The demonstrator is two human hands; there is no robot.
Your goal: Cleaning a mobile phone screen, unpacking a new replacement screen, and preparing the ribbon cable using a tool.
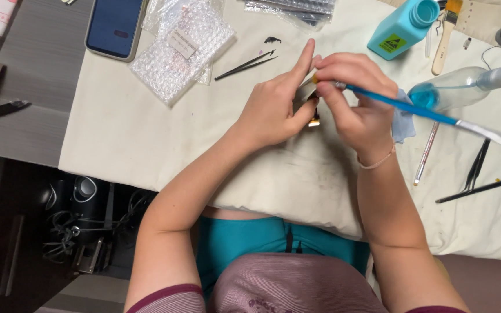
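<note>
Forearms nearest the camera rise from striped sleeves and converge over a cream cloth (pixel 146 139) on the table. Containers: a teal bottle (pixel 401 26) lies at upper right, cap on, contents not visible; a clear spray bottle (pixel 465 87) lies on its side beside it, holding blue liquid pooled at its left end. Bubble-wrap pouches (pixel 181 46) sit at upper left (contents cannot be told).

Left hand (pixel 273 110) is curled, index finger extended upward, thumb and fingers gripping a small flat part (pixel 307 93), held just above the cloth at centre. Right hand (pixel 355 98) pinches a blue-handled brush (pixel 430 114) near one end against the part; the handle runs out rightward. Black tweezers (pixel 244 65) lie left of the hands; a phone (pixel 115 27) lies at upper left.
</note>
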